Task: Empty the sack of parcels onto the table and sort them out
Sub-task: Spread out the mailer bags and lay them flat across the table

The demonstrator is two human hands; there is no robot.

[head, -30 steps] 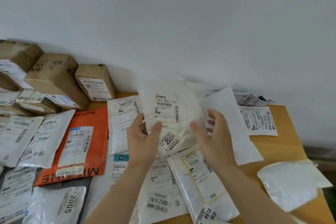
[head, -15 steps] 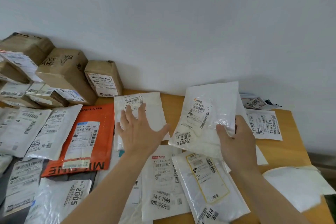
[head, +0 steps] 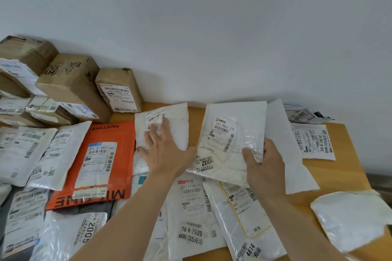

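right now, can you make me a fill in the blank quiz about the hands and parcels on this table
1. The right hand grips the white mailer labelled 507 P802 ____.
2. The left hand rests flat on the 642 L714 mailer, beside the MISTINE mailer, which is ____ in colour.
3. The brown cardboard boxes stand against the ____.
Missing words: T70; orange; wall.

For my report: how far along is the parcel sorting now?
Done: boxes stacked back left, bags laid in rows beside them. In hand: the right hand grips a white bag; the left hand lies flat on a second bag. Left: overlapping bags at the front and loose ones on the right need places.
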